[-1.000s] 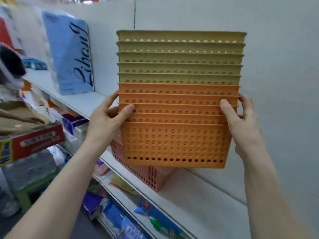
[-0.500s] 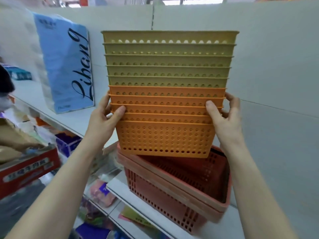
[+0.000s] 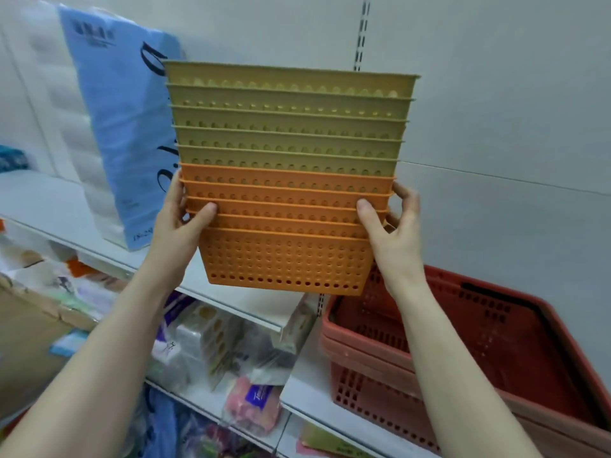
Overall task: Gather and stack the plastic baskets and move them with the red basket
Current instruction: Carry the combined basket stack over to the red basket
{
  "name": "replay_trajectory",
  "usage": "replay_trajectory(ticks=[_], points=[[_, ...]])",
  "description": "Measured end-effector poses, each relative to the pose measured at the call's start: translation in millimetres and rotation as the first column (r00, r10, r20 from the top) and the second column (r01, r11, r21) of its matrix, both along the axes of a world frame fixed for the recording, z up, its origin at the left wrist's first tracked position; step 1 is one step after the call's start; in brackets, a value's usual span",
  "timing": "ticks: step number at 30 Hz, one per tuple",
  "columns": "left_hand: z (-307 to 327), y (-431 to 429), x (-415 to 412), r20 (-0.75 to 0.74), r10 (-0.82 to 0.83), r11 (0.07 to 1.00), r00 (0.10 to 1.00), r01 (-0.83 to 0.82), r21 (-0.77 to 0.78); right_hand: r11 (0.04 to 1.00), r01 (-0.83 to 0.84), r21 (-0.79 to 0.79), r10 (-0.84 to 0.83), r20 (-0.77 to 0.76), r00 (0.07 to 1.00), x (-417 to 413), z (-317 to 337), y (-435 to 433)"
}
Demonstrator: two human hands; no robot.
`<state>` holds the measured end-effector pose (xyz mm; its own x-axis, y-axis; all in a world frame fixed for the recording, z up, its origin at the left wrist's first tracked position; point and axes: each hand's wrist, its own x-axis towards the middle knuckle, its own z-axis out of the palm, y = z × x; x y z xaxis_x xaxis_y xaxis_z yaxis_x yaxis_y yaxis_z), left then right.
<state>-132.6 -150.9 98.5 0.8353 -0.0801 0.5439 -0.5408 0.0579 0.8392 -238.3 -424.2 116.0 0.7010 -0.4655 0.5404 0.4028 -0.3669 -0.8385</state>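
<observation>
A nested stack of perforated plastic baskets (image 3: 287, 180), several olive-yellow on top and several orange below, hangs in the air in front of me. My left hand (image 3: 180, 226) grips its left side and my right hand (image 3: 393, 233) grips its right side, both at the orange rims. Below and to the right, the red basket (image 3: 496, 338) sits on a white shelf, nested in another red one, open side up. The stack's bottom is above the red basket's left rim.
A blue-wrapped pack of paper rolls (image 3: 122, 127) stands on the upper shelf (image 3: 66, 209) at left. Packaged goods (image 3: 231, 352) fill the lower shelves. A cardboard box (image 3: 29, 328) is at far left. The grey back wall (image 3: 496, 127) is close behind the stack.
My view has swung right and down, so the red basket shows more fully at lower right. The stack stays held in both hands, now left of the red basket.
</observation>
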Motion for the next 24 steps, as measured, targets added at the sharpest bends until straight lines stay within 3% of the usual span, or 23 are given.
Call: replay_trajectory(ticks=[9, 20, 24], points=[[-28.2, 41.1, 94.2, -0.048, 0.006, 0.999, 0.999, -0.005, 0.038, 0.999, 0.007, -0.032, -0.009, -0.066, 0.998, 90.0, -47.9, 48.6], [-71.9, 32.9, 137.4, -0.136, -0.133, 0.98, 0.982, 0.151, 0.128, 0.985, 0.173, -0.02, -0.175, -0.133, 0.976, 98.8, -95.2, 68.8], [-74.0, 29.1, 147.3, -0.059, -0.057, 0.968, 0.997, 0.07, 0.241, 0.965, 0.227, -0.13, -0.25, -0.201, 0.947, 95.7, -90.5, 74.0]])
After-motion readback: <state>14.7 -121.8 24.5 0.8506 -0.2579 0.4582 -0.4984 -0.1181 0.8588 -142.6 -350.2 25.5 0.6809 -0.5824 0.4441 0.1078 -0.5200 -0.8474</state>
